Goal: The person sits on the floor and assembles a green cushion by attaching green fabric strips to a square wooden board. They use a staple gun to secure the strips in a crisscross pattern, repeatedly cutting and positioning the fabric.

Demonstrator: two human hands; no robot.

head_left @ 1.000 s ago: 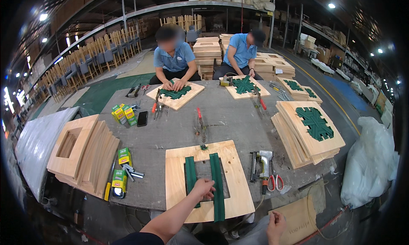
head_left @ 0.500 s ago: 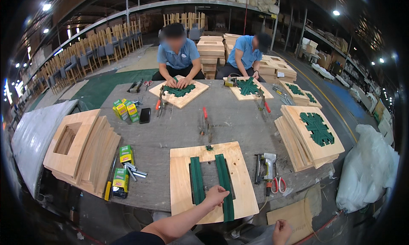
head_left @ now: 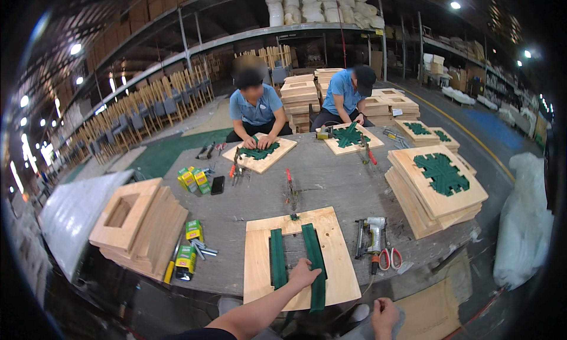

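Observation:
A light wooden panel (head_left: 339,269) with a square cutout lies at the table's near edge. Two green webbing straps run across the cutout lengthwise, the left strap (head_left: 277,254) and the right strap (head_left: 313,245), whose near end hangs past the panel's edge. On the right strap rests my left hand (head_left: 305,275), index finger and thumb apart. My right hand (head_left: 385,317) is low beside the panel's near right corner, fingers curled; whether something small is in them is hidden. A small green piece (head_left: 294,217) sits at the panel's far edge.
Right of the panel lie a staple gun (head_left: 374,236) and scissors (head_left: 390,259). Stacked panels stand left (head_left: 127,216) and right (head_left: 434,204). Green boxes (head_left: 186,259) and staple strips (head_left: 204,249) lie left. Across the table, two people work on strapped panels (head_left: 260,155).
The view has tilted up, so the table sits lower in it. My left hand's finger and thumb have spread over the right strap. My right hand stays curled.

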